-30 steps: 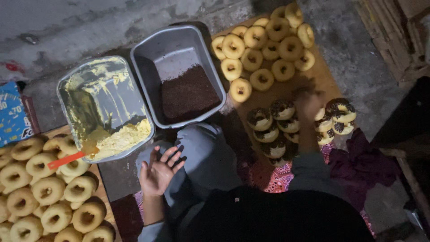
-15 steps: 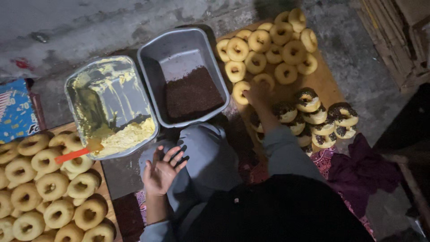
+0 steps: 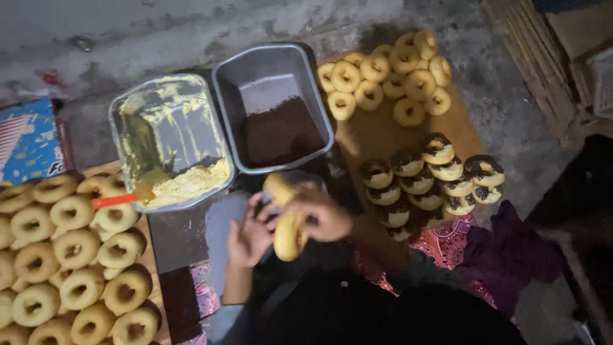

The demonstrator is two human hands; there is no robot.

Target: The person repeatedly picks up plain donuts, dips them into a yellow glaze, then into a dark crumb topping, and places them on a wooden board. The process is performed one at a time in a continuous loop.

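doughnut: plain ring doughnut (image 3: 288, 235) held mid-scene, over the person's lap, just near of the two trays; stands on edge, long axis running far-to-near, a bit motion-blurred
right hand: right hand (image 3: 322, 214) curled round the doughnut from the right, fingers closed on it, top of it poking out past the thumb
left hand: left hand (image 3: 248, 235) just left of the doughnut, fingers loosely spread, tips at its left side; touching or only close, cannot tell
key relation: doughnut sits between the hands, right one has the hold, left one equally near
yellow tray: metal tray (image 3: 167, 137) far-left of hands, smeared with yellow cream (image 3: 190, 183), orange-handled spatula (image 3: 120, 199) resting in it
dark tray: grey tray (image 3: 271, 105) right beside it, dark sprinkles (image 3: 281, 133) in its near half
plain pile: uncoated doughnuts (image 3: 67, 255) on board, near left; another plain batch (image 3: 389, 73) far right
finished: sprinkle-topped doughnuts (image 3: 434, 176) on brown board (image 3: 383, 137), right of hands
surface: no table, all on the floor (image 3: 191, 32), rough grey concrete
room: dim; patterned cloth (image 3: 447, 239) near right, blue box (image 3: 29, 140) at left edge
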